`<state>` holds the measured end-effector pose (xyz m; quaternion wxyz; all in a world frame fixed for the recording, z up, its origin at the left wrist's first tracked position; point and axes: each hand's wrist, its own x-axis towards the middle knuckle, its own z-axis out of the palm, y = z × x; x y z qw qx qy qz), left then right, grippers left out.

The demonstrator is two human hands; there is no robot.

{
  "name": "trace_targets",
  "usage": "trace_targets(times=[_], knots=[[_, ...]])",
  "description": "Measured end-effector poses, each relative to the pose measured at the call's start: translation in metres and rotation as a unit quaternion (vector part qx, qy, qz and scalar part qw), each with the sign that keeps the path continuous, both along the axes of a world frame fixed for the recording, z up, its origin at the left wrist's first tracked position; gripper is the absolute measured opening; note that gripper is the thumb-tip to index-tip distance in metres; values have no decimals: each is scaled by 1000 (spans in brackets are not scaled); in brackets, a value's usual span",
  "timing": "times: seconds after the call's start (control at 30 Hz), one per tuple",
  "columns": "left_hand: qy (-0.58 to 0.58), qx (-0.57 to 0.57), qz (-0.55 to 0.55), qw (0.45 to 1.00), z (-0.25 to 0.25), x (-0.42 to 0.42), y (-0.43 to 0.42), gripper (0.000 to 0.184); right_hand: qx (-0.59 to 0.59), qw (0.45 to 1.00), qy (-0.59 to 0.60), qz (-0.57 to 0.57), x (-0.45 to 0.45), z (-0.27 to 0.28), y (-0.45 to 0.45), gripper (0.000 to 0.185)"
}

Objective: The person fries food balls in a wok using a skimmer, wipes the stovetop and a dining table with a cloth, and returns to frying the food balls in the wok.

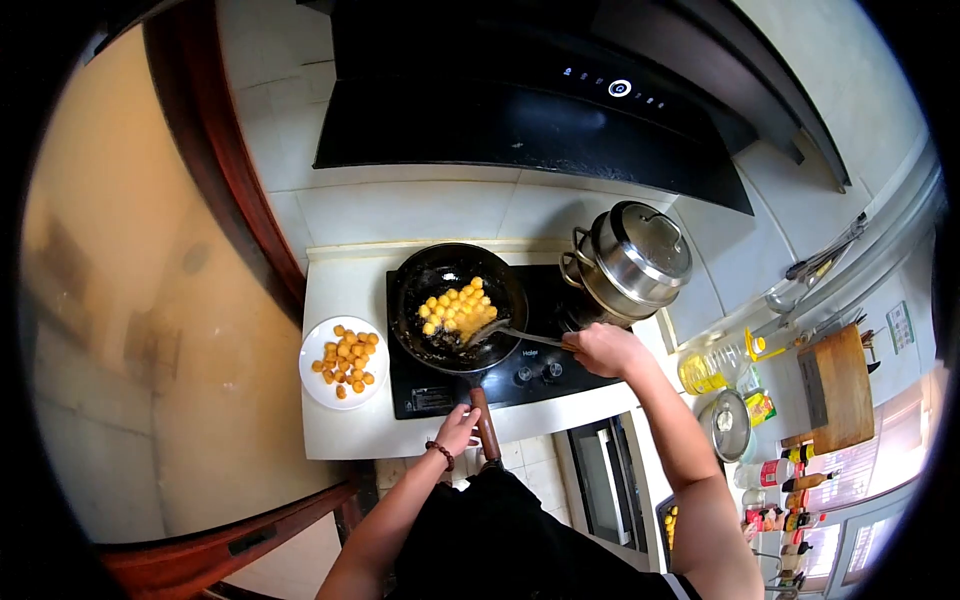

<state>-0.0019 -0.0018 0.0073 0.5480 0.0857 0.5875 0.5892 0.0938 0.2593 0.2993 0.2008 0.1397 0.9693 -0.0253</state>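
Seen from the head, left to right: a white plate (318,388) on the counter (330,435) bears a loose heap of browned balls (350,352), some lying near its rim; a knock to the plate could roll these off. Just right of it, the left hand (458,430), with a beaded bracelet (440,455) at the wrist, is at the left side of the brown wok handle (482,412), its fingers bent; whether they press on it or merely rest there cannot be told. The dark wok (420,350) sits on the left part of the black hob (500,395), handle toward the person. If the handle is held only lightly, a hard push of the tool could turn or tip the pan. Inside the wok, yellow balls (455,308) are crowded together on a glossy surface; a rough stroke could split them or drive one over the rim, and hot fat, if present, might spatter the forearms. The blade of a metal spatula (535,338) meets the near right edge of this cluster, its shaft crossing the wok's rim. The right hand (608,350) is closed around the far end of the shaft. Behind that hand stands a lidded steel pot (640,255); should it be hot, a wide rightward swing could bring the knuckles against its side.
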Motion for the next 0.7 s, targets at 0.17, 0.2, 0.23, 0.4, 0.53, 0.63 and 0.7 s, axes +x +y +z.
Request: trace_targets(times=[0.17,0.2,0.23,0.4,0.53,0.63,0.7], knots=[[-11,-8,11,1000,-1,-1,-1,38,-130,988,80,-14,-19,-36,-10,35],[-11,-8,13,1000,-2,-2,-1,38,-152,983,105,-15,-21,-37,-12,35],[-2,-7,8,1000,-3,-1,-1,36,-153,983,104,-12,-24,-38,-11,35],[3,-2,-2,1000,-2,-1,-3,34,-85,981,171,-42,-56,-43,-8,33],[-5,-4,7,1000,-5,0,-2,33,-6,980,191,-53,-82,-69,6,25],[-1,0,6,1000,-2,-1,-1,32,-2,978,199,-60,-85,-88,15,23],[5,1,5,1000,1,-1,-2,31,-13,978,197,-66,-81,-92,14,22]])
